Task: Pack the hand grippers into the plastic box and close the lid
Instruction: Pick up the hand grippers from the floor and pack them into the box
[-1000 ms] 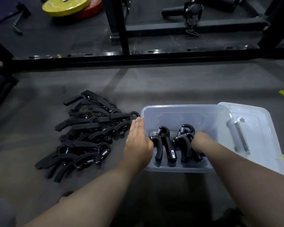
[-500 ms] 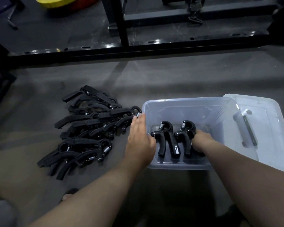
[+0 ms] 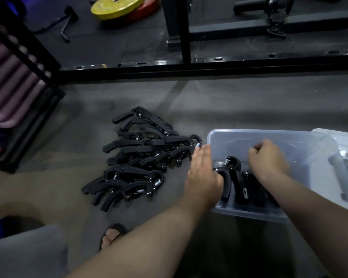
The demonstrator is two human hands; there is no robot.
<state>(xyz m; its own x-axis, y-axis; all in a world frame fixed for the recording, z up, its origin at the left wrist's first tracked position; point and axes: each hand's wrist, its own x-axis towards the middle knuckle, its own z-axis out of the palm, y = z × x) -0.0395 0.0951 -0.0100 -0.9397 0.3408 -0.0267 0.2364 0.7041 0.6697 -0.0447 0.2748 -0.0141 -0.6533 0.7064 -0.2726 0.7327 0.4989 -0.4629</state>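
Your left hand [image 3: 204, 175] rests on the left wall of the clear plastic box [image 3: 249, 135], fingers straight and pressed together. Your right hand [image 3: 267, 161] hangs over the box with its fingers curled in; I cannot tell if they hold anything. The black hand grippers with springs [image 3: 232, 177] stand side by side at the near end of the box. The far end has open room. The heap of black grippers [image 3: 141, 161] lies on the grey floor just left of the box, by your fingertips. The clear lid [image 3: 346, 141] lies at the box's right side. A black metal frame [image 3: 189, 67] crosses well behind.
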